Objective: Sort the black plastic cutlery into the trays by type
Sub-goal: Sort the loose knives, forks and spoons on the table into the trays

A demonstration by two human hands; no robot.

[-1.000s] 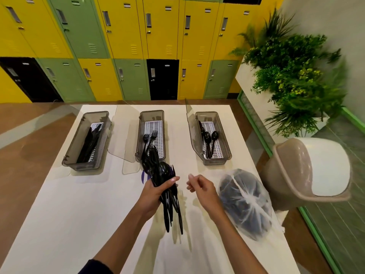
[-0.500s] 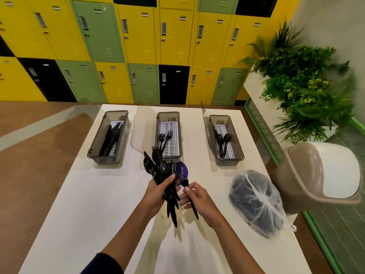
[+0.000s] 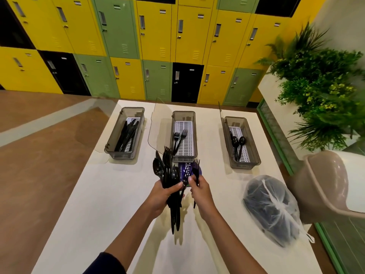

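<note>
The left hand (image 3: 164,196) is wrapped tight round a bundle of black cutlery (image 3: 169,175), handles hanging down below the fist, spoon bowls and fork tines fanned out above the fingers. Just beside it, the right hand (image 3: 199,191) pinches a single fork (image 3: 196,170) by its handle, tines up. Both hands are held above the white table (image 3: 94,194), in front of the middle tray (image 3: 183,114), which holds two forks (image 3: 178,139) on a white slatted insert. The left tray (image 3: 132,110) has a stack of knives (image 3: 127,135). The right tray (image 3: 236,119) holds spoons (image 3: 238,142) (two bowls show plainly, the rest I cannot count). A purple label (image 3: 186,171) lies behind the hands. Off to the right sits a knotted clear bag (image 3: 273,209) of dark items.
</note>
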